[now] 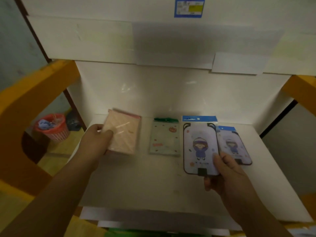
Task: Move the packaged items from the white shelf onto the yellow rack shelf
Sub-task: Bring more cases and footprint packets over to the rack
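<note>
- Dim indoor light; a soft glare falls on the white back panel beyond the two grips.
- A blue-edged label with a yellow patch is stuck high on the white board, far above the right grip.
- Out past the left grip, a red mesh basket with blue scraps inside stands on the pale yellowish floor.
- A dark bag sits just beside the basket.
- A grey-blue wall rises at the upper left.
</note>
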The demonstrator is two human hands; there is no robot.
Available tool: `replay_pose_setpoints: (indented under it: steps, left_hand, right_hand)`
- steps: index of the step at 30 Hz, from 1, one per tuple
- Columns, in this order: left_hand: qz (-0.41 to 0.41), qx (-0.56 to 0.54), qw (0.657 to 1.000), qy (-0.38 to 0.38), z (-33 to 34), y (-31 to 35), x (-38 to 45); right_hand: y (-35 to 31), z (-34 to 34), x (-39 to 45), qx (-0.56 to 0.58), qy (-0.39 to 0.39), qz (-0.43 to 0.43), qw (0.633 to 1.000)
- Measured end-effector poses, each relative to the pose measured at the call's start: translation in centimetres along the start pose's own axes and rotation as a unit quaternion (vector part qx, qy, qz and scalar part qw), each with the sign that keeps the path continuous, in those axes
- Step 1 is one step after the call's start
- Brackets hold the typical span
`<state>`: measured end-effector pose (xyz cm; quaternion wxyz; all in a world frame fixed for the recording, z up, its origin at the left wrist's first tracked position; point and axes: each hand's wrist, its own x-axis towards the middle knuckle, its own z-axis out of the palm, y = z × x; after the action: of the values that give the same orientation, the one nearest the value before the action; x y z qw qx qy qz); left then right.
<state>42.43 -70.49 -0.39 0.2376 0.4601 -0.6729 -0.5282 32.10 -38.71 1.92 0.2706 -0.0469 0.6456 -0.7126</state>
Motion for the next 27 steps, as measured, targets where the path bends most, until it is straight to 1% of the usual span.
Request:
replay_pose_setpoints:
  steps: [4,7,9,11,12,14,16,18,19,20,25,27]
  left_hand:
    - [0.029,0.053,0.998,-0.009,-0.1,-0.5,0.6]
    - [0.083,0.123,0.989,0.0,-0.3,-0.8,0.7]
    - [0.131,0.179,0.975,0.01,-0.5,-0.9,0.6]
    - [0.185,0.249,0.95,0.027,-0.8,-1.4,0.7]
    - [0.198,0.292,0.935,0.033,-0.9,-1.7,0.9]
    - [0.176,0.376,0.91,0.026,-0.6,-2.2,0.9]
    - [0.145,0.436,0.888,-0.007,0.4,-2.4,0.3]
    - [0.153,0.494,0.855,-0.035,1.5,-2.7,-0.6]
    - [0.16,0.51,0.844,-0.038,1.8,-3.0,-1.0]
    - [0.163,0.515,0.841,-0.035,2.1,-3.2,-1.0]
    - [0.128,0.509,0.851,-0.004,2.8,-3.3,-0.6]
    - [0.12,0.516,0.848,0.002,3.2,-2.9,-0.4]
  right_hand:
    - [0.0,0.6,0.0,-0.007,-0.004,-0.009,1.0]
    - [0.1,0.8,-0.2,-0.008,-0.001,-0.012,1.0]
    - [0.2,0.8,-0.3,-0.008,0.002,-0.008,1.0]
    - [0.2,0.8,-0.5,-0.005,0.004,-0.007,1.0]
    - [0.2,0.8,-0.5,-0.004,0.005,-0.006,1.0]
    - [0.2,0.9,-0.6,0.0,0.008,-0.003,1.0]
    - [0.2,0.8,-0.7,0.001,0.008,-0.003,1.0]
    - [0.1,0.8,-0.8,0.002,0.008,-0.01,1.0]
    - [0.0,0.8,-0.8,0.003,0.007,-0.013,1.0]
    - [0.0,0.7,-0.9,0.004,0.006,-0.014,1.0]
    - [0.0,0.2,-1.0,0.003,0.007,-0.009,1.0]
    - [0.1,0.1,-1.1,0.004,0.01,-0.005,1.0]
